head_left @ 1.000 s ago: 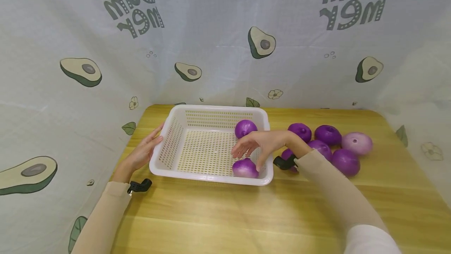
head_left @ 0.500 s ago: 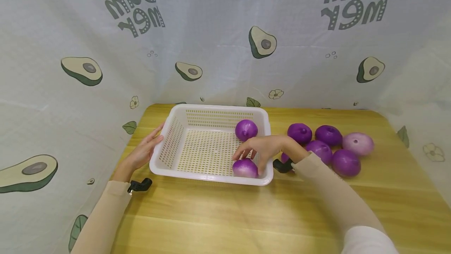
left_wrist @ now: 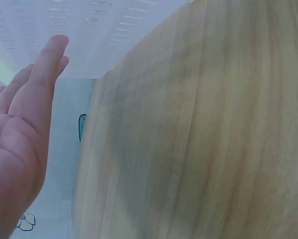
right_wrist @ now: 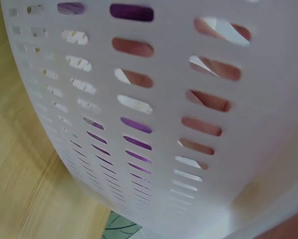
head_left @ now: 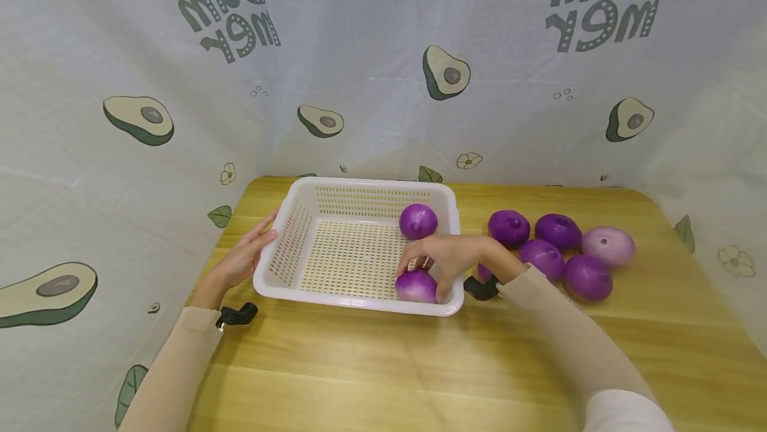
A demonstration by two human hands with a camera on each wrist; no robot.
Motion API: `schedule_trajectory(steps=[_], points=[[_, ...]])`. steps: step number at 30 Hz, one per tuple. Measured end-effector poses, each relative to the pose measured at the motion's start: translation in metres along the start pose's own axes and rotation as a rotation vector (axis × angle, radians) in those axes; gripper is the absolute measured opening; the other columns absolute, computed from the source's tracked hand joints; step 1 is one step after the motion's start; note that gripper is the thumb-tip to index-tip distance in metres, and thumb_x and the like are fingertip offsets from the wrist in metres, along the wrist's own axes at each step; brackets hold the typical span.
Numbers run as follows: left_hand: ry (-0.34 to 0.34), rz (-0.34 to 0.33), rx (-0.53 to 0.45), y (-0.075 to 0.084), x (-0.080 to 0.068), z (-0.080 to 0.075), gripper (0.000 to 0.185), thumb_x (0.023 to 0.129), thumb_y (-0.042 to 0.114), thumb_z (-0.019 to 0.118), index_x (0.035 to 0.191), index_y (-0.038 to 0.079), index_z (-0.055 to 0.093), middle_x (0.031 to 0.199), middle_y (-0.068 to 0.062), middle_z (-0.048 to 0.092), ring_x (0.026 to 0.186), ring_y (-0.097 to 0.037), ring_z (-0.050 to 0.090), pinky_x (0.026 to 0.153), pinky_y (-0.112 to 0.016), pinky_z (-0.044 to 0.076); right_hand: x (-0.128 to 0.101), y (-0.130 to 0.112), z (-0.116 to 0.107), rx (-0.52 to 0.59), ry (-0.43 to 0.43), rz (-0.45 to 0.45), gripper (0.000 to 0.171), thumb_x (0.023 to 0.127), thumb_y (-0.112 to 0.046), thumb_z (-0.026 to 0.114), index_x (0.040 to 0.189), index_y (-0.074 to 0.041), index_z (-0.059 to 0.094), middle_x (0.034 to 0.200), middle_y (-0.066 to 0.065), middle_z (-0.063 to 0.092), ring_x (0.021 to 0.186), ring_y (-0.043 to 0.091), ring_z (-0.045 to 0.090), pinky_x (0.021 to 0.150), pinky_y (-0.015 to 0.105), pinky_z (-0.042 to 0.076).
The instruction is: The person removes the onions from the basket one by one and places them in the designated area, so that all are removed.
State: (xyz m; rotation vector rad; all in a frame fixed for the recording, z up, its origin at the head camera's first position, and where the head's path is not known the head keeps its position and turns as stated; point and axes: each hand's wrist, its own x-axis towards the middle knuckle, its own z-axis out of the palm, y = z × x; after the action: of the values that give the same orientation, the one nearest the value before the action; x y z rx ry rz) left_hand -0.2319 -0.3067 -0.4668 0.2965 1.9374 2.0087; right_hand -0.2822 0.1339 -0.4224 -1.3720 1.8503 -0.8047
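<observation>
A white slotted plastic basket (head_left: 350, 301) stands on the table with two purple onions inside. Against its left wall rest the fingers of my left hand (head_left: 241, 260), held straight; the left wrist view shows that hand (left_wrist: 24, 124) beside the slotted wall. My right hand (head_left: 451, 257) reaches over the right rim, its thumb and fingers curled round the near onion (head_left: 416, 286), which is purple with a pale lower side. The other onion (head_left: 418, 221) lies in the back right corner. In the right wrist view the basket wall (right_wrist: 163, 84) mostly hides my fingers, seen through its slots.
To the right of the basket lies a group of several onions (head_left: 589, 277), one of them paler (head_left: 608, 245), some touching each other. One is partly hidden behind my right wrist. Behind the wooden table (head_left: 335, 365) hangs a white curtain (head_left: 371, 52) printed with avocados.
My right hand has come down onto the near onion, and its fingers have closed round it. My left hand and the basket have stayed in place.
</observation>
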Motion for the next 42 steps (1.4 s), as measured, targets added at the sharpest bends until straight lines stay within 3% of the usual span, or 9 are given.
schedule_trajectory(steps=[6,10,16,19,24,33,42], points=[[0.000,0.001,-0.007,-0.001,0.000,-0.001,0.058,0.111,0.021,0.036,0.162,0.022,0.009,0.134,-0.004,0.052,0.112,-0.018,0.061,0.086,-0.034,0.055,0.002,-0.001,0.000,-0.083,-0.007,0.024,0.073,0.064,-0.003,0.088,0.131,-0.011,0.061,0.119,-0.001,0.058,0.104,0.017,0.055,0.078,0.041,0.057],[-0.001,0.003,-0.003,-0.001,0.001,-0.001,0.058,0.111,0.021,0.036,0.162,0.023,0.010,0.132,-0.004,0.054,0.111,-0.018,0.061,0.085,-0.035,0.055,0.002,0.000,0.000,-0.093,-0.010,0.021,0.072,0.064,-0.005,0.087,0.131,-0.011,0.061,0.116,-0.005,0.061,0.103,0.014,0.054,0.080,0.038,0.055],[-0.002,0.007,-0.004,-0.002,0.001,-0.001,0.057,0.111,0.021,0.036,0.162,0.022,0.010,0.131,-0.005,0.055,0.110,-0.018,0.062,0.084,-0.035,0.056,0.000,0.000,-0.001,0.009,0.027,0.004,0.071,0.064,-0.010,0.087,0.130,-0.014,0.062,0.125,-0.005,0.061,0.114,0.018,0.056,0.097,0.040,0.048],[0.000,0.003,0.001,-0.001,0.001,-0.001,0.058,0.111,0.022,0.036,0.162,0.023,0.010,0.132,-0.005,0.054,0.111,-0.018,0.061,0.085,-0.035,0.056,0.001,0.002,-0.003,0.080,0.043,-0.017,0.071,0.066,-0.013,0.089,0.131,-0.013,0.060,0.127,-0.001,0.060,0.112,0.021,0.059,0.097,0.040,0.049],[0.005,0.005,0.001,-0.001,0.001,-0.001,0.057,0.111,0.021,0.036,0.162,0.023,0.011,0.132,-0.004,0.055,0.110,-0.018,0.062,0.084,-0.035,0.056,0.000,0.005,-0.007,0.176,0.089,-0.118,0.072,0.072,-0.011,0.089,0.135,-0.002,0.054,0.133,0.011,0.056,0.114,0.028,0.061,0.096,0.044,0.051],[-0.009,0.025,-0.006,-0.002,0.001,-0.001,0.058,0.111,0.020,0.035,0.162,0.021,0.009,0.130,-0.002,0.057,0.110,-0.015,0.062,0.085,-0.032,0.055,-0.022,-0.005,-0.017,0.232,0.267,-0.128,0.072,0.078,-0.005,0.085,0.140,0.002,0.050,0.141,0.017,0.049,0.121,0.033,0.056,0.099,0.044,0.049],[-0.007,0.008,0.020,-0.002,0.001,-0.003,0.058,0.111,0.023,0.036,0.162,0.023,0.009,0.132,0.000,0.055,0.110,-0.015,0.061,0.085,-0.032,0.055,-0.076,-0.015,-0.029,0.212,0.512,-0.073,0.072,0.076,0.003,0.084,0.140,0.002,0.049,0.137,0.017,0.052,0.116,0.033,0.060,0.095,0.042,0.052]])
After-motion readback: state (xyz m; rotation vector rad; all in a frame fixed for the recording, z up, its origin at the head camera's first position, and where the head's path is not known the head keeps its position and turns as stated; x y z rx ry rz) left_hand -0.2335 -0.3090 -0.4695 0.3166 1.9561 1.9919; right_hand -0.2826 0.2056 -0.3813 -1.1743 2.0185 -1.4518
